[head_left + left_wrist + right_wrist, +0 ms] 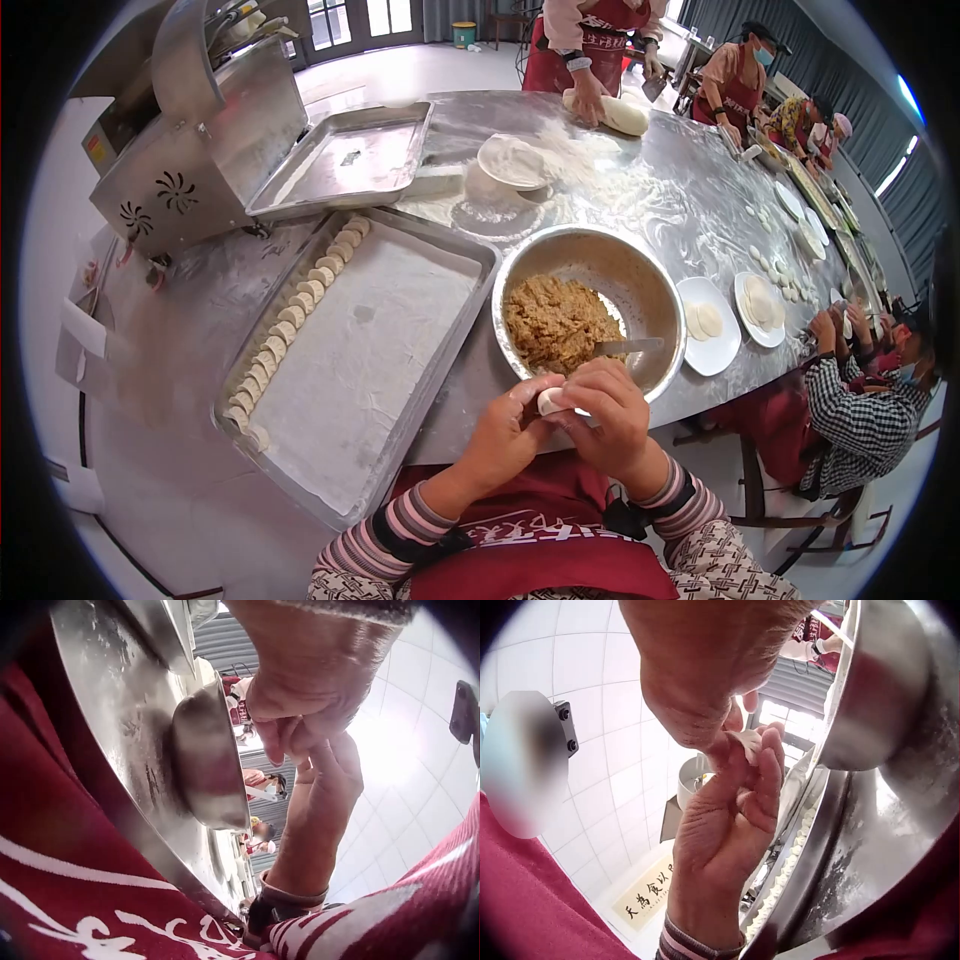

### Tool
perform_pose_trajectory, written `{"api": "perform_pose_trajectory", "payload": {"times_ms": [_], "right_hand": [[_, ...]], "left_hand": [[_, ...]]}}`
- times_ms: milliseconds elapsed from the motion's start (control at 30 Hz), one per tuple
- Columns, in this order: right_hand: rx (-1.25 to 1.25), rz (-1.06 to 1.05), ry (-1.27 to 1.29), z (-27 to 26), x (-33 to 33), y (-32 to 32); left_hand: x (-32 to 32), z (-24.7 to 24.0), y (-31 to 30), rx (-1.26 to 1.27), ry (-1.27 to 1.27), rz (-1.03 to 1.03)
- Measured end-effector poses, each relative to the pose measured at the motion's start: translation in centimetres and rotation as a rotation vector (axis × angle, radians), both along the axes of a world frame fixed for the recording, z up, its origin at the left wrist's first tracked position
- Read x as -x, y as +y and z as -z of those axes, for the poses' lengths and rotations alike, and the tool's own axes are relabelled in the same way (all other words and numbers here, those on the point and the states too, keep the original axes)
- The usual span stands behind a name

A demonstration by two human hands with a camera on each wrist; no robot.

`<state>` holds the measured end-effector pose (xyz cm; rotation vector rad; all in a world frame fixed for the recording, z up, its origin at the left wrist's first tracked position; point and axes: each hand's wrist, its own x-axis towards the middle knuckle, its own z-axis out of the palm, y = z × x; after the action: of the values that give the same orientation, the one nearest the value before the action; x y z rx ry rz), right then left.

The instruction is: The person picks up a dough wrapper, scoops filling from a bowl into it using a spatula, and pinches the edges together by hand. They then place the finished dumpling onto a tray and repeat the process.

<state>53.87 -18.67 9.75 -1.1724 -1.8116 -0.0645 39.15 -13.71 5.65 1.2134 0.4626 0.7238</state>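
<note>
Both hands meet over the near rim of a steel bowl (645,275). Between them they pinch a small white dumpling (549,401), its pleated edge showing in the right wrist view (748,742). My left hand (500,440) holds it from the left, thumb and fingers bent round it. From the other side, the thumb and fingertips of my right hand (610,420) press its edge. Brown minced filling (560,320) lies in the bowl, with a flat metal spatula (630,346) stuck in it. Fingers hide much of the dumpling.
Left of the bowl, a lined tray (390,330) holds a row of dumplings (290,318) along its left side. Two plates of round wrappers (704,321) stand right. Behind are a flour dish (514,160), another tray (350,155) and a person handling dough (610,112).
</note>
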Motion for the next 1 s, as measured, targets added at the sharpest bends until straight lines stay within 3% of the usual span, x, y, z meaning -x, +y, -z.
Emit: {"api": "perform_pose_trajectory", "payload": {"times_ms": [67, 200, 300, 367, 433, 600, 667, 767, 867, 1000], "right_hand": [[0.095, 0.003, 0.031, -0.5, 0.0, 0.4], [0.242, -0.235, 0.083, -0.3, -0.7, 1.6], [0.302, -0.309, 0.173, 0.1, -0.7, 1.7], [0.332, -0.309, 0.237, 0.7, -0.3, 1.8], [0.281, -0.364, 0.298, 1.3, -0.3, 2.1], [0.354, -0.331, 0.360, 1.8, 0.4, 1.9], [0.372, -0.363, 0.410, 2.6, 0.6, 2.2], [0.438, -0.402, 0.473, 2.8, 0.7, 2.5], [0.399, -0.382, 0.447, 2.6, 0.6, 2.2], [0.289, -0.395, 0.464, 3.6, 0.7, 2.4]], "left_hand": [[0.3, 0.4, 0.3, -0.027, 0.015, 0.076], [0.6, 0.0, 0.4, -0.104, 0.153, 0.092], [0.6, 0.1, 0.5, -0.149, 0.110, 0.084], [0.3, -0.4, 0.2, -0.077, 0.067, -0.024], [0.8, -0.6, 0.6, -0.339, 0.315, -0.094], [0.5, -0.9, 0.3, -0.356, 0.265, -0.126], [0.8, 0.0, -0.1, -0.083, 0.161, -0.179], [1.1, 0.4, -0.1, 0.046, 0.151, -0.177], [1.4, 0.9, 0.3, 0.021, 0.055, -0.148], [1.2, -0.2, -0.1, -0.182, 0.208, -0.182]]}}
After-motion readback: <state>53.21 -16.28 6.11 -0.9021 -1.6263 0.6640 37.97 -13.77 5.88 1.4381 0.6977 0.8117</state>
